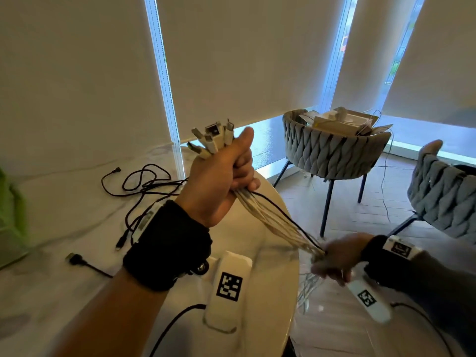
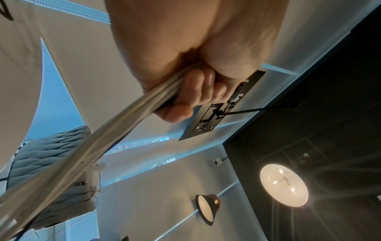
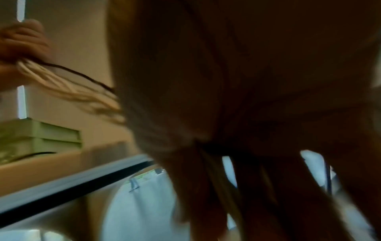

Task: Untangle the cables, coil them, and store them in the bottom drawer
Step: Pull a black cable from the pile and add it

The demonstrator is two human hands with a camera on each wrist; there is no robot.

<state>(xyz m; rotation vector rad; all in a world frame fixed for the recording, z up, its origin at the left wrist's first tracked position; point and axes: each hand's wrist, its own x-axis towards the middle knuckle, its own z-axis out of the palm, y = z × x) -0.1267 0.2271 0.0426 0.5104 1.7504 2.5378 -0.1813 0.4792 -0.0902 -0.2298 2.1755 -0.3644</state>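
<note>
White marble surface [image 1: 77, 292], blinds [image 1: 77, 60] drawn, two grey chairs [image 1: 332, 150] behind. Black cables [image 1: 144, 181] left lying loose; white cables [image 1: 270, 217] clenched in left grip [image 1: 221, 181], blurry right grip [image 1: 334, 258] wrapped round them.

Two grey woven chairs [image 1: 334, 153], boxes [image 1: 340, 122]

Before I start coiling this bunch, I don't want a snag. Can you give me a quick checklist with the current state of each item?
1. Left hand grips the white cables just below the plugs: ok.
2. Right hand holds the bundle lower down: ok.
3. Span between the hands taut: ok.
4. Only white cables in the bundle: not ok, a black strand runs along.
5. Black cable on the table coiled: not ok.
6. Bottom drawer open: cannot tell.
</note>
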